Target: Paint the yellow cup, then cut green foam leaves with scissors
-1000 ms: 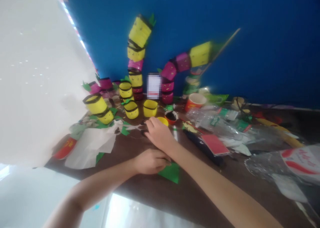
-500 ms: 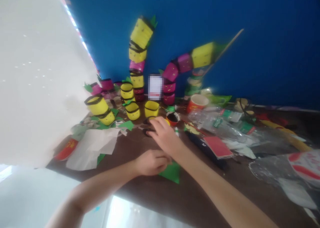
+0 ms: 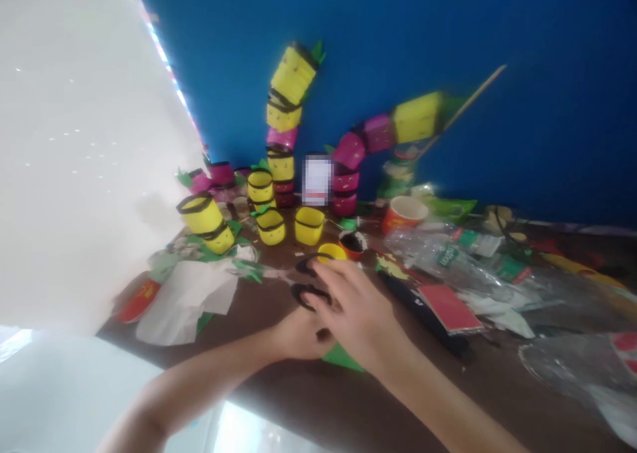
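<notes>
My right hand point(image 3: 355, 304) is closed around the black handles of a pair of scissors point(image 3: 308, 296). The blades point left over the brown table, blurred. Just below and partly behind it, my left hand point(image 3: 298, 333) is closed at a piece of green paper point(image 3: 344, 357), which sticks out past its fingers. Most of my left fingertips are hidden by my right hand. A yellow ring-like piece point(image 3: 332, 251) lies just beyond the scissors, with small yellow cups point(image 3: 309, 226) bearing black rims behind it.
Tall stacks of yellow and magenta cups point(image 3: 283, 116) lean against the blue wall point(image 3: 378, 35). To the right lie plastic bottles point(image 3: 448, 257), a red notepad point(image 3: 449, 308) and a black elongated item point(image 3: 415, 307). White paper point(image 3: 186, 300) and a red piece point(image 3: 139, 300) lie left.
My right hand has taken up the scissors from the table and drawn them back toward my left hand. My left hand stays by the green paper. The view has shifted slightly.
</notes>
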### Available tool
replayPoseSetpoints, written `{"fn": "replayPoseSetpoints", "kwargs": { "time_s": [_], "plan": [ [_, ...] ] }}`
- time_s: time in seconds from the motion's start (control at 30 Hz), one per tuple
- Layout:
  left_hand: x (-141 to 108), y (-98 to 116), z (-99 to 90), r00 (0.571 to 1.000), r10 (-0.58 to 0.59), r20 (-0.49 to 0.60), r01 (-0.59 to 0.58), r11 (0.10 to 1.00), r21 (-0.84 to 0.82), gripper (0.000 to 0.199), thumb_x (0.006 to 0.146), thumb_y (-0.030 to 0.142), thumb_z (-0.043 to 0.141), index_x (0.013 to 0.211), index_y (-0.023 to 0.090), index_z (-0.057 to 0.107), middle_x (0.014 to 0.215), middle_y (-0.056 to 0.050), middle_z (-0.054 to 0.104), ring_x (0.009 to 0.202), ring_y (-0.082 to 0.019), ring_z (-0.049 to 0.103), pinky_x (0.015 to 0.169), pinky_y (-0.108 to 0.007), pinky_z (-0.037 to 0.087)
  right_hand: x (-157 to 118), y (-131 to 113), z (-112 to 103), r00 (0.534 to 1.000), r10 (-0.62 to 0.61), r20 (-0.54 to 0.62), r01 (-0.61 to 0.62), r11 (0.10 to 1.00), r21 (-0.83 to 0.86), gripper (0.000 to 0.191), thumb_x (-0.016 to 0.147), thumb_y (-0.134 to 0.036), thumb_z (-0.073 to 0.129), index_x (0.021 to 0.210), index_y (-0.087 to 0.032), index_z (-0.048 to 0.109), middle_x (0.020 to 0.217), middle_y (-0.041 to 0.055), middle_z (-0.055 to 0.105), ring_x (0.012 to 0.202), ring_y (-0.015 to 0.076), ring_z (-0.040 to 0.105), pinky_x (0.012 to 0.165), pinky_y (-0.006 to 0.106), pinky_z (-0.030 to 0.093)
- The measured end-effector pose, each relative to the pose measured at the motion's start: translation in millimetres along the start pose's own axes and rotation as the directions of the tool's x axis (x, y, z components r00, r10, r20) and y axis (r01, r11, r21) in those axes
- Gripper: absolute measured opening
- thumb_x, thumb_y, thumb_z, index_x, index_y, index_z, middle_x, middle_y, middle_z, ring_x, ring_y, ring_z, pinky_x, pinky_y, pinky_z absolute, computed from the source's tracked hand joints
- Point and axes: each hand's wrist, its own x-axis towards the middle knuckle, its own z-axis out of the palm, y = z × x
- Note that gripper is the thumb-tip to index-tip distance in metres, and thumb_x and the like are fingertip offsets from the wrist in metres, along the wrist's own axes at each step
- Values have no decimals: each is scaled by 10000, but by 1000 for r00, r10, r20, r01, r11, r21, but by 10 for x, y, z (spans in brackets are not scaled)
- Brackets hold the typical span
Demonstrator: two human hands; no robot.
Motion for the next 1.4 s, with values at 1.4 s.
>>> {"fn": "replayPoseSetpoints", "kwargs": {
  "time_s": [1.4],
  "plan": [
    [227, 169, -197, 671, -698, -251, 251, 532, -809, 289, 768, 404, 598, 640, 166, 496, 629, 30, 461, 541, -74, 431, 503, -203, 361, -175, 474, 46, 1000, -27, -13, 22, 956, -291, 297, 889, -217, 473, 1151, -95, 540, 959, 128, 594, 906, 205, 604, 792, 302, 513]
  ]
}}
